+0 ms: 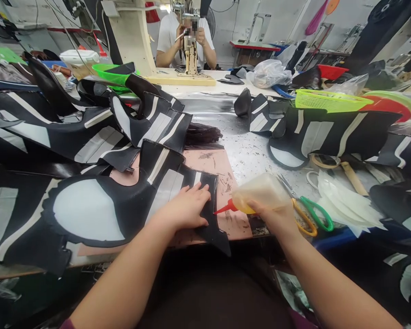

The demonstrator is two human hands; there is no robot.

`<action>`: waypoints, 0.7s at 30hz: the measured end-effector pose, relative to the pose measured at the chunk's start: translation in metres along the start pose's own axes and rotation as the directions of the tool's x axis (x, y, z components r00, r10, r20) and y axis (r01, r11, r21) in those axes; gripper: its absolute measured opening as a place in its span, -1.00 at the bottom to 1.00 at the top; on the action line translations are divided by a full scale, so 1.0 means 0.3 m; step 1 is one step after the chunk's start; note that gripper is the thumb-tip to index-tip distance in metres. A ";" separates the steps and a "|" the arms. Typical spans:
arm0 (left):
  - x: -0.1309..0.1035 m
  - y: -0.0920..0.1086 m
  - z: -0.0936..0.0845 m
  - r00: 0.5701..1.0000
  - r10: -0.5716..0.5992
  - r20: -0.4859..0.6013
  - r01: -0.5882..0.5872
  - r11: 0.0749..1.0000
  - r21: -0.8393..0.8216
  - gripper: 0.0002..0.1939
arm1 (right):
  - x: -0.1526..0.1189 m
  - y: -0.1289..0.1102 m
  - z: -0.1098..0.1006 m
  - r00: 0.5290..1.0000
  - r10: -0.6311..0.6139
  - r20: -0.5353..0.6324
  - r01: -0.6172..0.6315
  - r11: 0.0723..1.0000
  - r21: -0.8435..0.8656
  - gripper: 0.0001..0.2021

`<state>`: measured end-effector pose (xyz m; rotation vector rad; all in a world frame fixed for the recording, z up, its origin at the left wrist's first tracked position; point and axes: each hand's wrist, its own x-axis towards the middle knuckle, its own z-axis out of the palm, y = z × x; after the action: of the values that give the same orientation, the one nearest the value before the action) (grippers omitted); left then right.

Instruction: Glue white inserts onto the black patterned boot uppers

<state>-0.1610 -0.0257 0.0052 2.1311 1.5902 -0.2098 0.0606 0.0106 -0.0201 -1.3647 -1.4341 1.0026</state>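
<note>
A black shoe upper piece (pixel 130 201) with white and grey backing patches lies flat on a pinkish board (pixel 229 187). My left hand (pixel 183 208) rests on it near its right end, fingers spread and palm down. In my right hand (pixel 272 214) is a translucent squeeze bottle (pixel 260 192), tipped on its side with some yellowish liquid in it. The bottle's red nozzle (pixel 226 207) points left, its tip at the piece's right edge. Whether liquid is coming out is too small to tell.
Similar black pieces (pixel 65 128) are heaped at the left, others (pixel 332 132) at the right. Scissors with orange and green handles (pixel 315 214), a tape roll (pixel 325 161) and white sheets (pixel 345 201) lie at the right. Across the table, a person (pixel 202 41) sits behind a sewing machine (pixel 191 55).
</note>
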 end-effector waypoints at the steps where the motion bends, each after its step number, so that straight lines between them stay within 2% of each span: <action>1: 0.000 0.002 -0.002 1.000 -0.003 0.008 0.003 1.000 0.001 -0.43 | -0.011 -0.001 -0.006 1.000 -0.015 0.008 0.015 1.000 -0.020 -0.60; 6: -0.001 0.007 -0.010 1.000 -0.009 0.027 0.010 1.000 -0.013 -0.41 | -0.044 -0.003 -0.047 0.995 -0.085 0.046 0.089 0.993 -0.082 -0.54; 10: -0.003 0.007 -0.008 1.000 -0.012 0.014 0.012 1.000 -0.016 -0.41 | -0.041 0.017 -0.092 0.985 -0.104 0.135 0.118 0.987 -0.104 -0.49; 16: -0.005 -0.001 0.006 0.999 -0.001 -0.044 0.002 1.000 0.024 -0.44 | -0.023 0.058 -0.171 0.936 -0.266 0.229 0.279 0.960 -0.028 -0.40; 17: -0.012 0.005 0.008 0.997 0.001 -0.073 0.002 0.999 0.049 -0.43 | -0.022 0.065 -0.185 0.932 -0.273 0.237 0.282 0.959 -0.003 -0.38; 19: -0.039 0.031 0.015 0.979 -0.036 -0.198 0.062 0.990 0.126 -0.42 | -0.022 0.080 -0.209 0.943 -0.231 0.238 0.227 0.973 0.047 -0.39; 21: -0.074 0.071 0.030 0.928 -0.132 -0.349 0.205 0.961 0.183 -0.48 | -0.025 0.091 -0.223 0.964 -0.129 0.231 0.104 0.988 0.115 -0.47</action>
<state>-0.1466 -0.0537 0.0119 2.2866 2.0347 -0.0809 0.1323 0.0035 -0.0282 -1.1009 -1.5967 1.1756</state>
